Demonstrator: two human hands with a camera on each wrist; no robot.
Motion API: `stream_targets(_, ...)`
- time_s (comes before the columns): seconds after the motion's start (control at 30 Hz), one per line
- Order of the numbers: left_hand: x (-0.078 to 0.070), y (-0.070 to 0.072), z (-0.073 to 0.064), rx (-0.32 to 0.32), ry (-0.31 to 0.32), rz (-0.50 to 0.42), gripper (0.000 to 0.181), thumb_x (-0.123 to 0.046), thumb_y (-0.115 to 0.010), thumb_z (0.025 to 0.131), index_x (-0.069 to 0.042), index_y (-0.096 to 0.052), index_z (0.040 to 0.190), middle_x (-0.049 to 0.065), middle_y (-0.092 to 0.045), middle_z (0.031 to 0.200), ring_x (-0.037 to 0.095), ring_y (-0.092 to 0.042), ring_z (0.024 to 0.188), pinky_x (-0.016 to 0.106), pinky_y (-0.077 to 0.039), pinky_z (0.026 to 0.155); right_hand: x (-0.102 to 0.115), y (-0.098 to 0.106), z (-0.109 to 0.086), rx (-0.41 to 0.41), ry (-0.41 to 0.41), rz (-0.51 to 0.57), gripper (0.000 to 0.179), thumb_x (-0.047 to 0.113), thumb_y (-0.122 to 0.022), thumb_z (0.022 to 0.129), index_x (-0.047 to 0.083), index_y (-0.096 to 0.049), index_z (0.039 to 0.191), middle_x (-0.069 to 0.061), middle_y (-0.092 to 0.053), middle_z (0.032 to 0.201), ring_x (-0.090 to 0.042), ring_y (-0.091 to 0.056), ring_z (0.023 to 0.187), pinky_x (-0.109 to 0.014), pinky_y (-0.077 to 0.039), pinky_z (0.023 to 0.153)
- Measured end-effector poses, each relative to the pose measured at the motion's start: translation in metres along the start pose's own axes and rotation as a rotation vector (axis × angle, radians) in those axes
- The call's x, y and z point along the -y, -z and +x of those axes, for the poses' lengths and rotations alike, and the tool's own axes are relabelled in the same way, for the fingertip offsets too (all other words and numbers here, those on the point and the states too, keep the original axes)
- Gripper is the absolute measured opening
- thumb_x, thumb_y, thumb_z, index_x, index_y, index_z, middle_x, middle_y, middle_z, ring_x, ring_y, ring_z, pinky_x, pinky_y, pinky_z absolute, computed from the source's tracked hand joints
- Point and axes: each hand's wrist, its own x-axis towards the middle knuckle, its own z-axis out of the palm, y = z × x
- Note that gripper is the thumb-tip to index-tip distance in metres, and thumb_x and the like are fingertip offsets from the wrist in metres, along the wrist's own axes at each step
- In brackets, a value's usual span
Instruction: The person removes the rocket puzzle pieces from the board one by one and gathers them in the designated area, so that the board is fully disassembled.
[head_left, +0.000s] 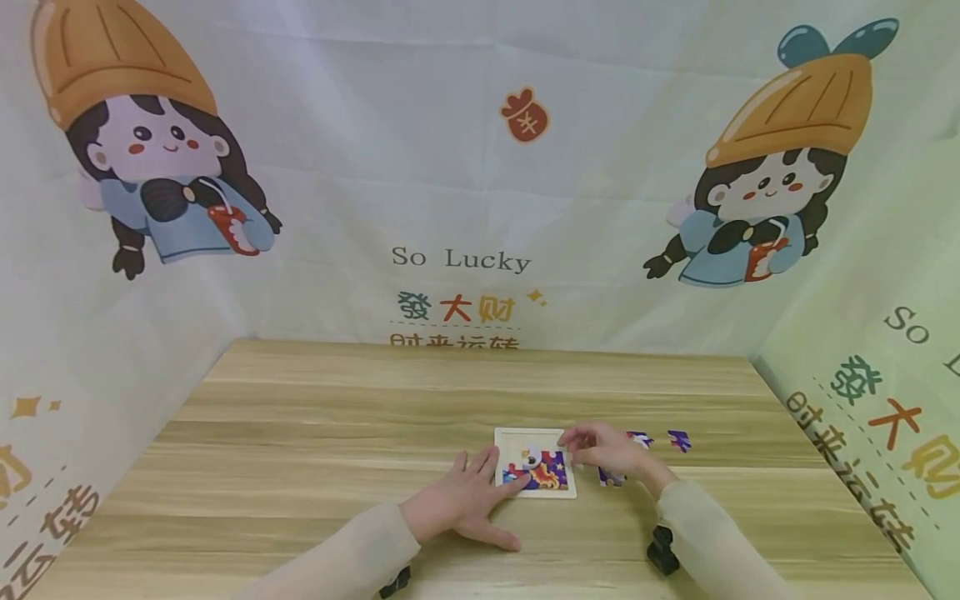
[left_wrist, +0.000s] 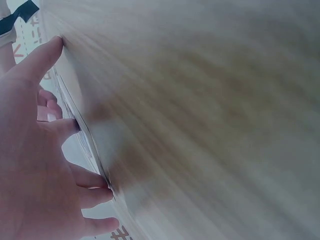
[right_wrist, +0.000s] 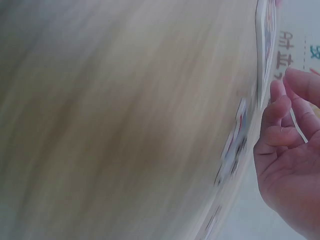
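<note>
A square puzzle tray with a pale frame lies on the wooden table, partly filled with purple, orange and white picture pieces. The bare bottom of the tray shows along its far side. My left hand is spread with straight fingers over the tray's left edge, and its thumb points right along the tabletop. At the tray's right edge is my right hand, with thumb and fingers bent and their tips close together. I cannot tell whether a piece is between those tips.
Loose purple puzzle pieces lie right of the tray: one farthest right, others beside and partly behind my right hand. The wooden table extends to a printed cloth backdrop at the back and both sides.
</note>
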Motion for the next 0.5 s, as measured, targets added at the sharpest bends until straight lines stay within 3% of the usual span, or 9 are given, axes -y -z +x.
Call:
stream_targets(0.23, 0.0, -0.001, 0.0, 0.005, 0.0, 0.002, 0.085, -0.074, -0.044, 0.069, -0.033, -0.022, 0.14, 0.024, -0.014, 0.141, 0.034, -0.01, 0.129, 0.051, -0.012, 0.099, 0.011, -0.012, 0.016, 0.017, -0.019, -0.058, 0.021, 0.003, -0.058, 0.08, 0.005, -0.06, 0.102, 0.0, -0.055, 0.084, -0.016, -0.048, 0.075, -0.03, -0.041, 0.064)
stream_targets(0.5, 0.0, 0.001, 0.0, 0.007, -0.002, 0.005, 0.084, -0.074, -0.044, 0.069, -0.033, -0.022, 0.14, 0.024, -0.015, 0.141, 0.033, -0.011, 0.129, 0.051, -0.013, 0.099, 0.02, -0.019, 0.025, 0.048, -0.027, -0.088, 0.029, -0.005, -0.055, 0.076, 0.003, -0.059, 0.104, -0.003, -0.052, 0.082, -0.016, -0.048, 0.071, -0.029, -0.041, 0.061)
